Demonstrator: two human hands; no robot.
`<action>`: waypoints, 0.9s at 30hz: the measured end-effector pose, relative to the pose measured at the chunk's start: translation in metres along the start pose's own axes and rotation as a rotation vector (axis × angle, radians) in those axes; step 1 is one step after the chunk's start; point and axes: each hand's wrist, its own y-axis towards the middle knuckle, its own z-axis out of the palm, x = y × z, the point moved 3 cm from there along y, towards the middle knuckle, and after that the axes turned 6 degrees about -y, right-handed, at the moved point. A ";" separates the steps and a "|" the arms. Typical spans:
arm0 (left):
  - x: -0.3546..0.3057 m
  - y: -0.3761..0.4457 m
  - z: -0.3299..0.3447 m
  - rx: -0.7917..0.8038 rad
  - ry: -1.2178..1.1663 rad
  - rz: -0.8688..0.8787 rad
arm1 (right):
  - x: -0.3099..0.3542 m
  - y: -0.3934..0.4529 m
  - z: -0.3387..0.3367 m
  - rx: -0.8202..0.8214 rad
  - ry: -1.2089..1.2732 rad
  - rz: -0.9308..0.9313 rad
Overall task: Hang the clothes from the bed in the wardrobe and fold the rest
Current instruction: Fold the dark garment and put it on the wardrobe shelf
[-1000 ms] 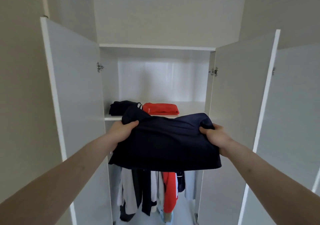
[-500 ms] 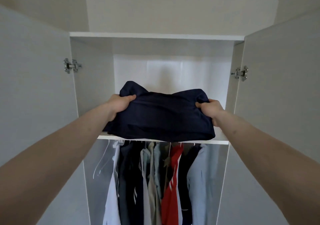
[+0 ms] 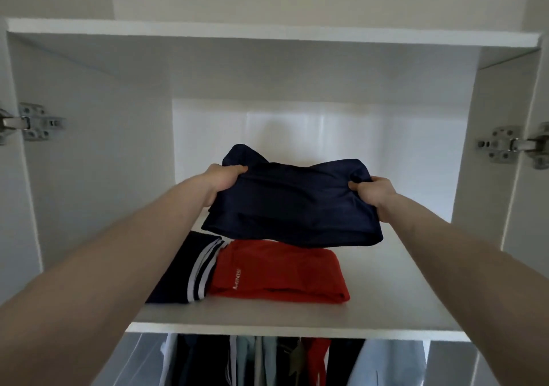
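A folded navy garment [image 3: 292,204] hangs in the air inside the wardrobe's upper compartment, above the white shelf [image 3: 386,290]. My left hand [image 3: 224,182] grips its left edge and my right hand [image 3: 375,197] grips its right edge. Below it on the shelf lie a folded red garment [image 3: 276,272] with white lettering and, to its left, a folded dark garment with white stripes [image 3: 184,275]. The navy garment's front edge overlaps the back of the red one in view.
Both wardrobe doors stand open, with metal hinges at the left [image 3: 32,122] and right [image 3: 511,146]. Several hung clothes [image 3: 267,362] show under the shelf. The shelf's right part and back are bare white.
I have come closer and my hands have carried the navy garment forward, in over the shelf. The red and striped garments, hidden half a second ago, show beneath it.
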 end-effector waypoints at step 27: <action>0.140 0.198 0.070 0.417 1.033 0.061 | -0.131 0.122 0.135 0.335 -0.867 -0.082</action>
